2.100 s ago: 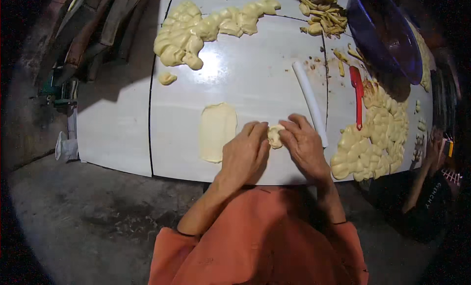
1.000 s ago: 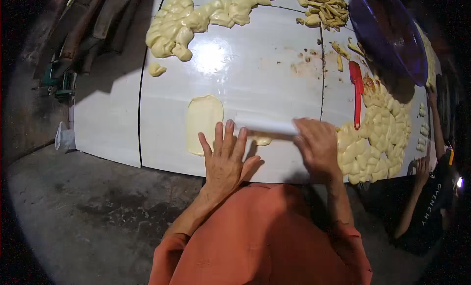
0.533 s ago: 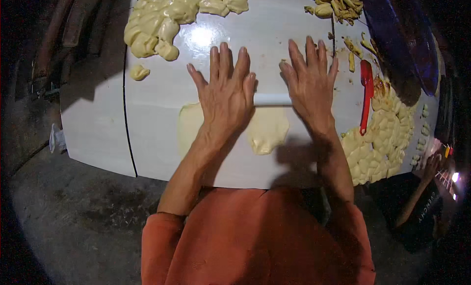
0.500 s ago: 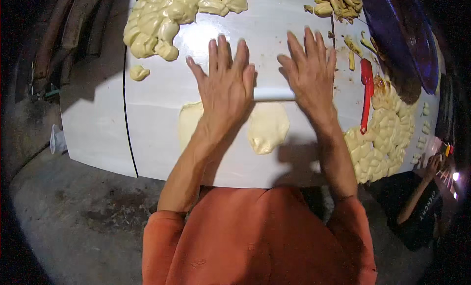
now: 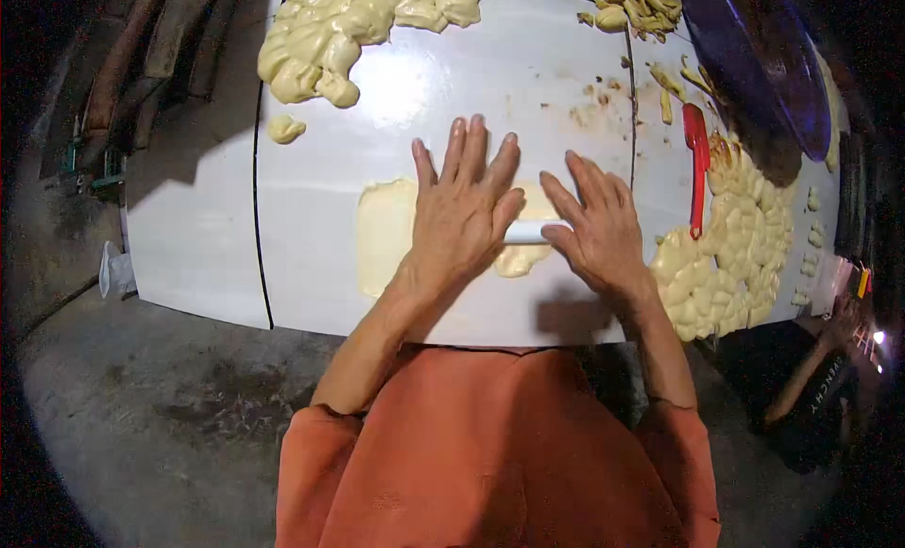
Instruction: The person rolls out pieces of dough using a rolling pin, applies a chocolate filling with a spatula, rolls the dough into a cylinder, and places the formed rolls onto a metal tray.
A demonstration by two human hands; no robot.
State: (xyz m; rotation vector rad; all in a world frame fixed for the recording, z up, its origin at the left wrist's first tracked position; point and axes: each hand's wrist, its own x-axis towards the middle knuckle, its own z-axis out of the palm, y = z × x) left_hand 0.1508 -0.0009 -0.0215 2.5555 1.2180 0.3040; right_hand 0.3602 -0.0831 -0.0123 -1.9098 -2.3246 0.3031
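A white rolling pin (image 5: 525, 232) lies across a flattened piece of dough (image 5: 520, 261), its ends hidden under my hands. My left hand (image 5: 462, 209) rests flat on the pin's left part, fingers stretched out and pointing away from me. Over its right part lies my right hand (image 5: 603, 232), fingers spread and slightly bent. Neither hand wraps round the pin. Beside my left hand a thin, rolled-out sheet of dough (image 5: 382, 237) lies on the white tabletop (image 5: 311, 228), partly covered by that hand and wrist.
A large mass of dough lumps (image 5: 330, 30) lies at the far left, with one small dough ball (image 5: 286, 129) apart. At right are a red-handled knife (image 5: 697, 171), many dough pieces (image 5: 731, 256), yellowish strips (image 5: 650, 6) and a dark blue basin (image 5: 773, 58). Another person's arm (image 5: 801, 378) shows at lower right.
Both hands have drawn back toward me with the rolling pin, from beyond the dough piece to its middle. The view has shifted slightly.
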